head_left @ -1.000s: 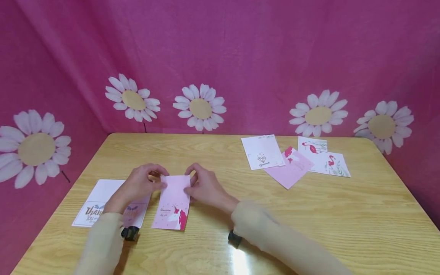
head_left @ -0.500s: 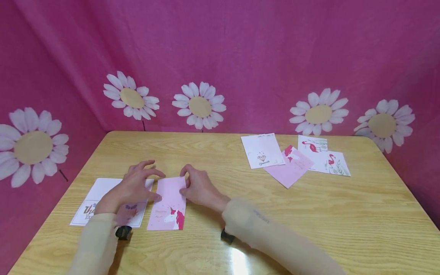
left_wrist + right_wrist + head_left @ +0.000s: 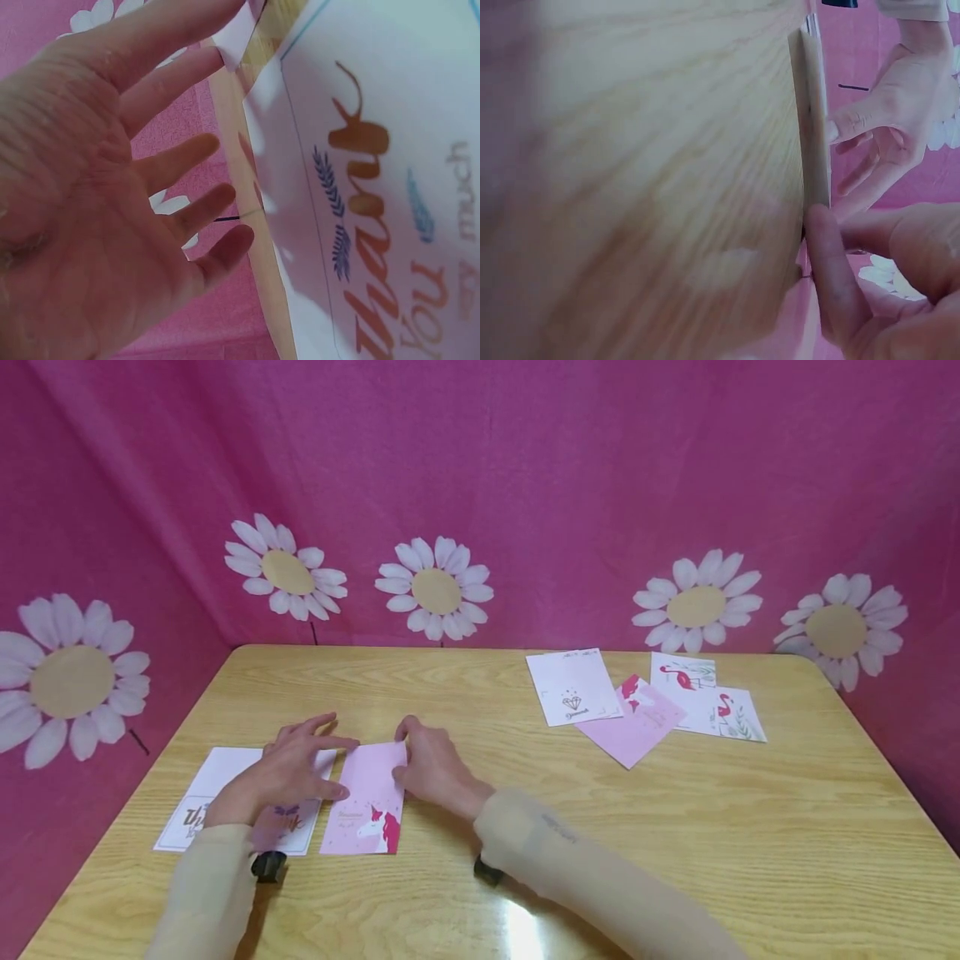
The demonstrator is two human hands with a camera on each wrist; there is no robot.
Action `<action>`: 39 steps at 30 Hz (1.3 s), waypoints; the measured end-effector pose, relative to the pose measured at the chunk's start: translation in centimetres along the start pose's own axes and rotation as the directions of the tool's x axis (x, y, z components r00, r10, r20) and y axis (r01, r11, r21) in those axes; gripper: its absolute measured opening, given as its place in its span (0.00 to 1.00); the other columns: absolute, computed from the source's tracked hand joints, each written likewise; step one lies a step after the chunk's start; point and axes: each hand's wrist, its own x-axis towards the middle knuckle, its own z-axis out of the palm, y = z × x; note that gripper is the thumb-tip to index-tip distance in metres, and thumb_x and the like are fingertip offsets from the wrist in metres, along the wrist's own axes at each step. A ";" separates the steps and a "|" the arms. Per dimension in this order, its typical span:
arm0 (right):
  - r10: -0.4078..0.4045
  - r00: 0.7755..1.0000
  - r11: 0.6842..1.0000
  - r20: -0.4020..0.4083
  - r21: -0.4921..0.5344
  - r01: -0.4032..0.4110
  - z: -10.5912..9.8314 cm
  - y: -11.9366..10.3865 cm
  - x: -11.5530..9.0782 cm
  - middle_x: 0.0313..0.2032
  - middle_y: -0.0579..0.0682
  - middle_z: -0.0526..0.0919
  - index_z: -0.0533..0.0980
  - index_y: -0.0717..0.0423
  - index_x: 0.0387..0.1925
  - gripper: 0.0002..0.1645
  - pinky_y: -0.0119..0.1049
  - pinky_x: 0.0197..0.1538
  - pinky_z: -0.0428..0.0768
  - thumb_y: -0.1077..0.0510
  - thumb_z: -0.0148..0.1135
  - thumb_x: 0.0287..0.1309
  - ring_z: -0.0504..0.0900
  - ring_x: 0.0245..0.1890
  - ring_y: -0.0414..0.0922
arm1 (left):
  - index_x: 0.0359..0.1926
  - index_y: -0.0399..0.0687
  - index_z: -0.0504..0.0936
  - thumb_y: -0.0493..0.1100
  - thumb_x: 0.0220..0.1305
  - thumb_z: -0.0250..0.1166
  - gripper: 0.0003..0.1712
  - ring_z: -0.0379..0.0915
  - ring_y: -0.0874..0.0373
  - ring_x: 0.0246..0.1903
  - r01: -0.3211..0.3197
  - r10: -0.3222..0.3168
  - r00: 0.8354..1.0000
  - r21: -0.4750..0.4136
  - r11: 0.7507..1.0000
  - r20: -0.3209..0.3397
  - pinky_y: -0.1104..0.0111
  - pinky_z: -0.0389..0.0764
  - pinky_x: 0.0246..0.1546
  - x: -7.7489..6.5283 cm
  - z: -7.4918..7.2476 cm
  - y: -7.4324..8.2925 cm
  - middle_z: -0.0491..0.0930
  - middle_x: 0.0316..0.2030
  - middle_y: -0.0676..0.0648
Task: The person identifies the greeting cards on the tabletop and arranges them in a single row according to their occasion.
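Note:
A pink unicorn card (image 3: 367,781) lies upright to the viewer at the left middle of the table. My right hand (image 3: 438,767) pinches its right edge near the far corner between thumb and index finger. Spread fingers and thumb of my left hand (image 3: 294,767) reach the card's left edge, index finger at its far corner. Beneath that hand lie white thank-you cards (image 3: 225,767), partly covered by hand and wrist; the left wrist view shows their brown lettering and blue leaf sprigs close up. In the right wrist view, the right hand's finger (image 3: 832,274) presses along the card's edge.
At the back right, a white diamond card (image 3: 573,681) overlaps a second pink unicorn card (image 3: 630,735). White flamingo cards (image 3: 720,714) lie beside it. The wooden table (image 3: 675,843) ends at a pink curtain (image 3: 510,510) with daisies.
The pink unicorn card has shifted slightly left, near the thank-you cards. My left hand has loosened its pinch and spread its fingers, while the right hand has kept hold and moved left.

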 end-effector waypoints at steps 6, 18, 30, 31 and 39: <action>-0.023 1.000 0.993 -0.004 -0.116 0.022 -0.1 -0.1 0.2 0.32 0.54 0.82 0.77 0.64 0.49 0.17 0.27 0.24 0.73 0.67 0.69 0.58 0.75 0.25 0.41 | 0.66 0.55 0.80 0.50 0.53 0.79 0.37 0.42 0.29 0.75 0.029 -0.029 0.999 0.004 1.000 0.037 0.25 0.44 0.67 0.2 -0.1 0.3 0.51 0.79 0.36; -0.017 0.999 0.992 0.036 -0.121 0.021 -0.3 0.3 0.3 0.24 0.50 0.79 0.81 0.64 0.43 0.11 0.26 0.22 0.74 0.63 0.70 0.60 0.76 0.17 0.38 | 0.67 0.57 0.79 0.51 0.52 0.79 0.39 0.41 0.31 0.75 0.066 -0.065 0.996 -0.014 0.998 0.067 0.27 0.43 0.68 0.2 0.0 0.5 0.51 0.79 0.37; 0.005 0.999 0.999 0.052 -0.049 -0.002 -0.4 0.4 0.0 0.24 0.49 0.79 0.80 0.62 0.45 0.12 0.27 0.21 0.74 0.61 0.70 0.61 0.78 0.16 0.38 | 0.69 0.57 0.77 0.52 0.53 0.78 0.41 0.43 0.29 0.75 0.044 -0.044 0.995 0.002 0.999 0.085 0.24 0.44 0.65 0.2 -0.1 0.1 0.52 0.78 0.35; 0.004 0.999 0.999 0.052 -0.042 -0.002 -0.5 0.4 -0.1 0.24 0.49 0.79 0.80 0.61 0.45 0.13 0.27 0.22 0.75 0.61 0.71 0.61 0.78 0.16 0.38 | 0.69 0.57 0.77 0.52 0.53 0.78 0.41 0.43 0.29 0.75 0.045 -0.045 0.995 0.000 0.999 0.087 0.23 0.43 0.65 0.2 -0.1 0.1 0.52 0.79 0.35; -0.033 0.996 0.998 0.081 -0.042 0.037 -2.3 0.8 -1.1 0.27 0.48 0.82 0.81 0.57 0.47 0.15 0.29 0.31 0.76 0.57 0.71 0.61 0.78 0.24 0.39 | 0.68 0.58 0.77 0.57 0.57 0.74 0.37 0.45 0.28 0.75 0.021 -0.020 0.997 -0.011 1.000 0.070 0.20 0.42 0.62 0.2 -0.3 0.2 0.54 0.78 0.36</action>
